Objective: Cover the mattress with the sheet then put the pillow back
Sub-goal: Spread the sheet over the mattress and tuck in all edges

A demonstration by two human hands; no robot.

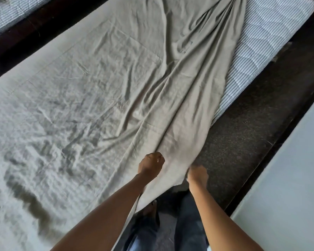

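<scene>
A wrinkled beige sheet (91, 91) lies over most of the blue-and-white striped mattress (259, 46), whose far right part is bare. The sheet's near edge is bunched into long folds running toward me. My left hand (150, 164) grips a fold of that edge with curled fingers. My right hand (198, 173) holds the same edge a little to the right, over the side of the mattress. No pillow is in view.
A dark speckled floor strip (243, 142) runs along the right of the mattress, bounded by a pale flat surface (288, 187) at the right. Another striped mattress (5, 13) lies at the top left beyond a dark gap. My legs in jeans (187, 225) stand below.
</scene>
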